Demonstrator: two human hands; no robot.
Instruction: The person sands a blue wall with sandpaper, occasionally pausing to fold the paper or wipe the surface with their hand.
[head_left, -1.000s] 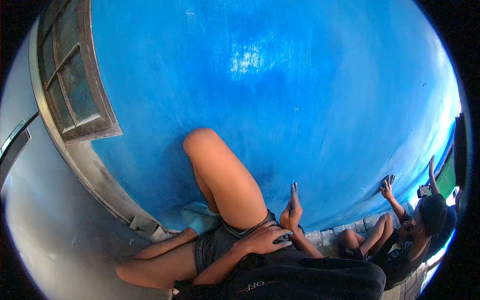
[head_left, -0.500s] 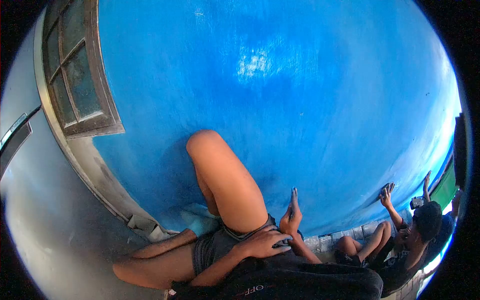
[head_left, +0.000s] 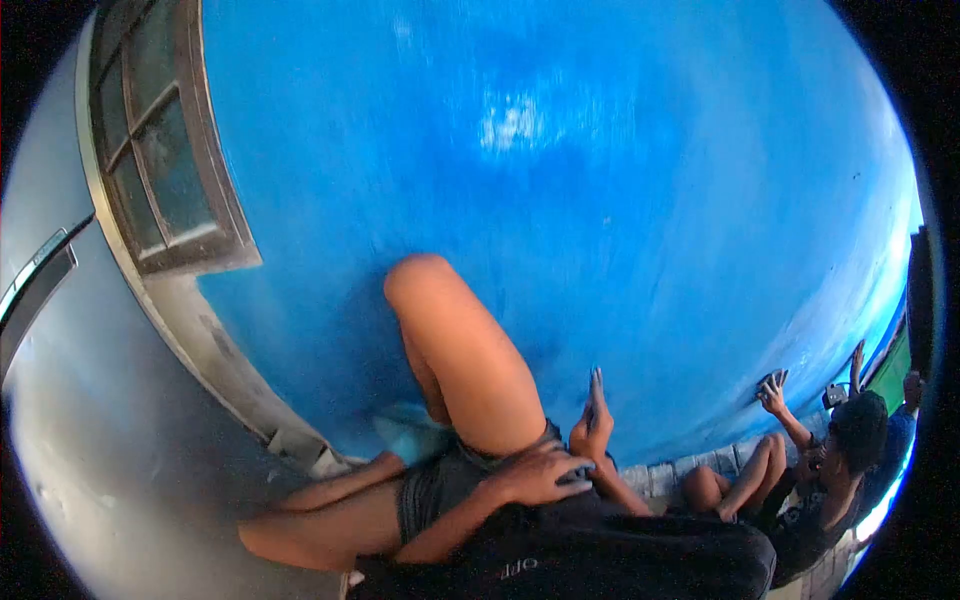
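My right hand (head_left: 593, 425) is raised at the blue wall (head_left: 500, 220), seen edge-on, its greyish fingers stretched out together and pointing up along the surface. Whether anything lies under its palm is hidden. My left hand (head_left: 548, 474) rests on my lap beside the right wrist, its fingers loosely bent and slightly apart, with grey on their tips; no object shows in it. My bent knee (head_left: 425, 280) stands close to the wall, and my other leg (head_left: 310, 535) is folded to the left.
A wooden-framed window (head_left: 165, 140) is set at the upper left, above a bare grey ledge (head_left: 225, 365). A shiny grey panel (head_left: 110, 420) curves along the left. At right, a seated person (head_left: 830, 490) presses a hand with a dark pad (head_left: 772, 383) against the wall; another person is partly hidden behind.
The whole view has shifted slightly, so things sit a little further right. Both of my hands keep nearly the same places; the right fingertips appear slightly higher.
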